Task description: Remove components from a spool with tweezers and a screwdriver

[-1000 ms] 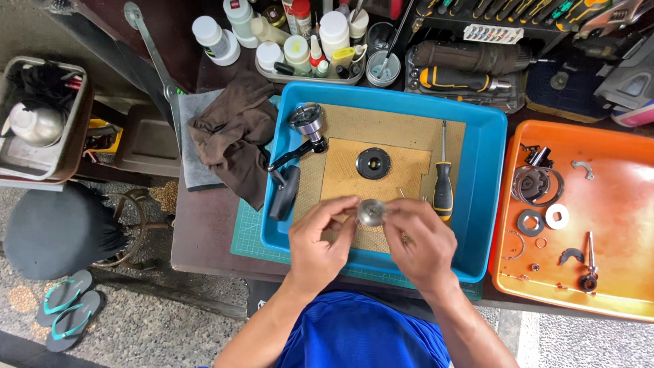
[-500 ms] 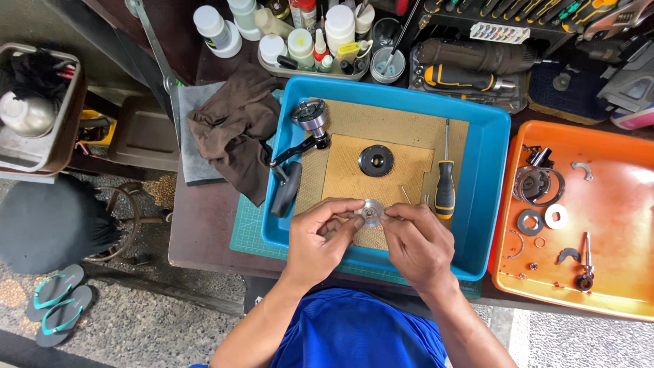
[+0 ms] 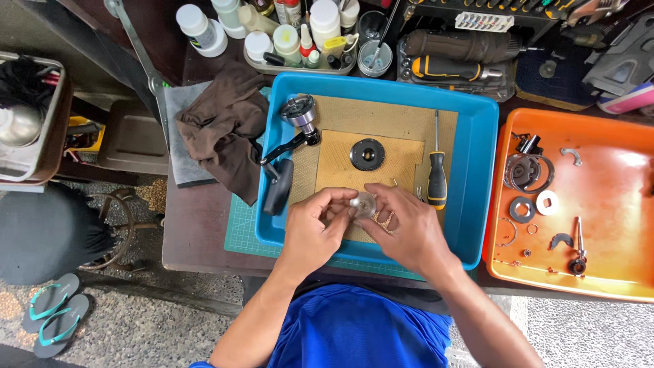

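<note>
Both my hands meet over the front of a blue plastic tray (image 3: 477, 170) lined with tan cloth. My left hand (image 3: 315, 228) and my right hand (image 3: 403, 230) pinch a small round silver metal part (image 3: 363, 204) between their fingertips. Behind it on the cloth lies a black round disc (image 3: 368, 155). A fishing reel body with a black crank handle (image 3: 289, 146) leans on the tray's left side. A black and yellow screwdriver (image 3: 437, 174) lies at the tray's right.
An orange tray (image 3: 613, 259) at the right holds several small rings, washers and metal parts. A brown rag (image 3: 225, 129) lies left of the blue tray. Bottles, a cup and power tools (image 3: 456, 58) line the back. A green cutting mat (image 3: 238, 232) lies under the tray.
My hands stay together on the silver part, with the fingers shifted slightly around it. The view has drifted a little; the other things have not moved.
</note>
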